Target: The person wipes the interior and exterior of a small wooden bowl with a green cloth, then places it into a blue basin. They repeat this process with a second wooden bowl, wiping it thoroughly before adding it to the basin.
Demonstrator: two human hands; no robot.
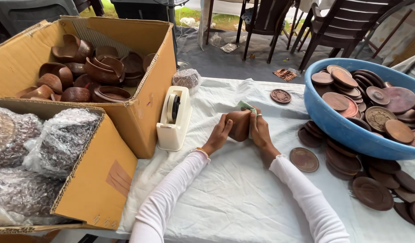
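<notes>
We hold the brown wooden piece (240,124) at table centre between both hands, left hand (220,134) at its nine o'clock, right hand (260,130) at three, fingers of both pressed against its sides, equally near.

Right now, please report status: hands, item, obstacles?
Left hand and right hand clasp brown wooden piece over white cloth. Tape dispenser close at left.
</notes>
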